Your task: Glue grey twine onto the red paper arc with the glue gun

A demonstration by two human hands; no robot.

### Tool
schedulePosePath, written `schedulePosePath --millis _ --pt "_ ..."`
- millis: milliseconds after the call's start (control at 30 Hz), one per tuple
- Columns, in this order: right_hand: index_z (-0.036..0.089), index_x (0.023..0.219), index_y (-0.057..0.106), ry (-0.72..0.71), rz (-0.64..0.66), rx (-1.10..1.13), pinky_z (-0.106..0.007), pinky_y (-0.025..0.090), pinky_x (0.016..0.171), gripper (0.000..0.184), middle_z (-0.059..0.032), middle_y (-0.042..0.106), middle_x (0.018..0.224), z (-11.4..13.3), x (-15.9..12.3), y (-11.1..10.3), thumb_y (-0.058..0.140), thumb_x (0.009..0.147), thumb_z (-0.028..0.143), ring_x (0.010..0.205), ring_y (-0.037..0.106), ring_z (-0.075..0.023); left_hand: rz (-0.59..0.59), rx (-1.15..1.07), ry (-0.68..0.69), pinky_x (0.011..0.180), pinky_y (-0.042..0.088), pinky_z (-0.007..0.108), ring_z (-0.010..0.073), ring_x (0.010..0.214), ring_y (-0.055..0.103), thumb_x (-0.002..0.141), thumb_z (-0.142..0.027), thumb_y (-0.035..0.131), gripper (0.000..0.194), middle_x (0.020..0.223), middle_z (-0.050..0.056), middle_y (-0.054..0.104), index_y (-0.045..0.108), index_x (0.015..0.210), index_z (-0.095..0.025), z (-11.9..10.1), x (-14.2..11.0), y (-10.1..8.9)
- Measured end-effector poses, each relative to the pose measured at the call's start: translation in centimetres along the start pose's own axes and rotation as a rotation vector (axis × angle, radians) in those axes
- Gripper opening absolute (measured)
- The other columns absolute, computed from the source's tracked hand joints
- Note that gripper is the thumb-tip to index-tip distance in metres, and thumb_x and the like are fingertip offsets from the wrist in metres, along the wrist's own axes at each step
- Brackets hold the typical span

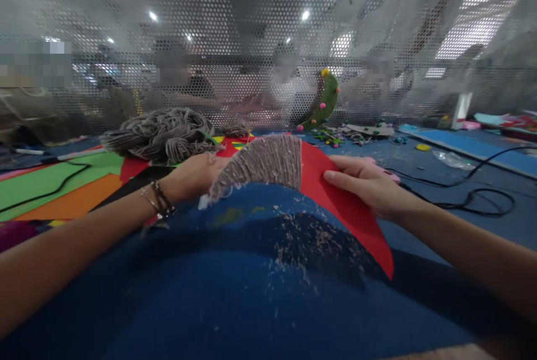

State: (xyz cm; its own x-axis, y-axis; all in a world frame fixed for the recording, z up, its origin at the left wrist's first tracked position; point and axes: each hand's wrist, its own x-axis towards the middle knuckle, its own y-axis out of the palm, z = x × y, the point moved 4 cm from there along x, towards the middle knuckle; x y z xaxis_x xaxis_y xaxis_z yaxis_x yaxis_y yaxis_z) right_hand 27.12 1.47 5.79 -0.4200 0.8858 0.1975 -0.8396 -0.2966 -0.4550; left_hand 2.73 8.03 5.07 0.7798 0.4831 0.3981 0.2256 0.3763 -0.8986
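Observation:
Both hands hold a crescent-shaped red card [335, 198] above the blue surface, its arch curving upward. Grey yarn [268, 161] is wound closely around the card's left part, while the right part is bare red down to its pointed tip. My left hand [199, 176] grips the yarn-covered end from behind, its fingers mostly hidden. Between thumb and fingers, my right hand [364, 184] pinches the bare red part. Loose white yarn ends hang at the left tip. Beyond my left hand lies a big heap of grey yarn [168, 131].
Yarn scraps [302, 242] litter the blue table [218, 304]. Coloured sheets [62, 192] and a cable lie at left. A green crescent with pompoms [327, 100] leans against the perforated metal screen [251, 24]. At right are a black cable [474, 203] and a yellow disc [423, 147].

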Motion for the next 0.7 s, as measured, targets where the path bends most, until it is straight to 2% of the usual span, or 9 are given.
schedulePosePath --millis 133,233,333,433,500,600,700 --pt "0.019 0.077 0.061 -0.238 -0.002 -0.45 -0.024 0.048 0.056 0.022 -0.0015 0.068 0.075 1.2 -0.2 -0.1 0.047 0.085 0.034 0.066 0.062 -0.013 -0.02 0.135 -0.025 0.061 0.034 0.025 0.0124 0.066 0.047 0.096 -0.022 0.028 0.032 0.089 0.001 0.063 0.059 0.101 -0.019 1.2 -0.2 -1.5" --pt "0.02 0.086 0.064 -0.503 -0.026 -0.798 -0.024 0.048 0.062 0.023 -0.0018 0.071 0.082 1.5 -0.6 0.5 0.041 0.088 0.022 0.07 0.062 -0.0121 -0.083 0.211 -0.115 0.062 0.032 0.025 0.0121 0.07 0.047 0.098 -0.026 0.026 0.032 0.095 0.001 0.061 0.053 0.114 -0.019 2.0 -0.5 -2.6" --pt "0.018 0.092 0.064 -0.77 -0.15 -1.082 -0.024 0.046 0.06 0.027 -0.0041 0.07 0.08 1.3 -1.1 0.8 0.038 0.089 0.016 0.068 0.061 -0.0121 -0.135 0.24 -0.173 0.068 0.032 0.024 0.0125 0.079 0.049 0.099 -0.025 0.025 0.034 0.098 0.002 0.061 0.056 0.11 -0.015 2.4 -0.8 -4.2" --pt "0.017 0.094 0.064 -0.948 -0.218 -1.29 -0.024 0.044 0.06 0.026 -0.0034 0.068 0.074 1.0 -1.5 1.1 0.038 0.09 0.014 0.065 0.058 -0.0118 -0.142 0.251 -0.171 0.069 0.031 0.023 0.0119 0.076 0.048 0.098 -0.026 0.03 0.035 0.089 0.004 0.062 0.061 0.101 -0.01 2.1 -0.8 -5.7" --pt "0.017 0.092 0.063 -0.998 -0.184 -1.363 -0.024 0.042 0.06 0.026 -0.0027 0.067 0.074 0.7 -1.5 1.4 0.038 0.091 0.014 0.065 0.057 -0.0114 -0.09 0.241 -0.163 0.066 0.03 0.022 0.0104 0.069 0.047 0.095 -0.025 0.037 0.03 0.078 0.002 0.062 0.062 0.098 -0.009 1.7 -0.5 -6.1" --pt "0.017 0.087 0.063 -0.978 -0.009 -1.358 -0.025 0.04 0.059 0.028 -0.0029 0.065 0.073 0.3 -1.3 2.2 0.035 0.092 0.016 0.065 0.055 -0.0118 0.07 0.16 -0.116 0.062 0.03 0.021 0.0092 0.066 0.049 0.092 -0.022 0.041 0.022 0.079 -0.001 0.062 0.06 0.097 -0.014 0.3 0.2 -5.2" --pt "0.017 0.081 0.062 -0.944 0.138 -1.34 -0.025 0.037 0.056 0.031 -0.0019 0.062 0.07 0.1 -1.3 3.1 0.033 0.092 0.017 0.062 0.052 -0.0123 0.17 0.103 0.095 0.059 0.033 0.023 0.0111 0.061 0.05 0.088 -0.026 0.047 0.018 0.074 0.0 0.061 0.06 0.086 -0.015 -2.9 0.8 -3.1"
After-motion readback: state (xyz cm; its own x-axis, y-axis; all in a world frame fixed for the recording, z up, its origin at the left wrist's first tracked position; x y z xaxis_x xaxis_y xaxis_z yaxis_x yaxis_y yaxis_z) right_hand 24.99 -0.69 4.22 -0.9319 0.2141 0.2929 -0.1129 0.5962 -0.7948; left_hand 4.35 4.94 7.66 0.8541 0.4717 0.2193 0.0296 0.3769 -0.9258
